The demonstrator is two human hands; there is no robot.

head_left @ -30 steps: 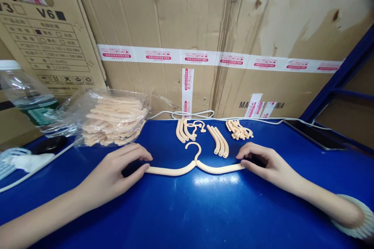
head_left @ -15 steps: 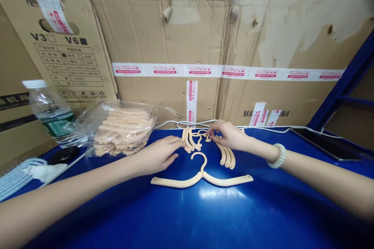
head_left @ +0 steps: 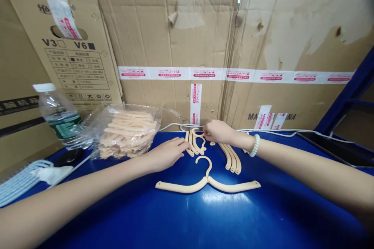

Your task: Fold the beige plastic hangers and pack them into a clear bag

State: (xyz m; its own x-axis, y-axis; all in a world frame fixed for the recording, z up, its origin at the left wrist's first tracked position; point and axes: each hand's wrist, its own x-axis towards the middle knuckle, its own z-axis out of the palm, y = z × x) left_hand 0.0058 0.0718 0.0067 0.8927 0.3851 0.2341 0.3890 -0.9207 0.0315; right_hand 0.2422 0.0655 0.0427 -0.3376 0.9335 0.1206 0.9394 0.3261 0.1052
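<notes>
A cream plastic hanger [head_left: 187,188] lies on the blue table, its two curved arms spread and its hook pointing away from me. My left hand [head_left: 168,154] rests flat beyond it, fingers stretched; their tips reach several loose hanger arms [head_left: 191,146]. Farther right, my right hand [head_left: 219,131] is closed over the loose hanger hooks [head_left: 199,134]. Its fingertips are hidden, and so is whatever they hold. Another set of curved hanger arms [head_left: 230,159] lies just below the right wrist.
To the left is a clear bag of hanger parts [head_left: 128,130], with a water bottle [head_left: 61,116] behind it. A black phone [head_left: 330,149] lies at the far right. Cardboard [head_left: 163,46] walls the back, and a white cable [head_left: 280,134] runs along its foot.
The view has shifted, so most things sit slightly further right and lower. My right hand has drawn left over the hooks, its fingers now curled more tightly. My left hand stays by the hanger arms.
</notes>
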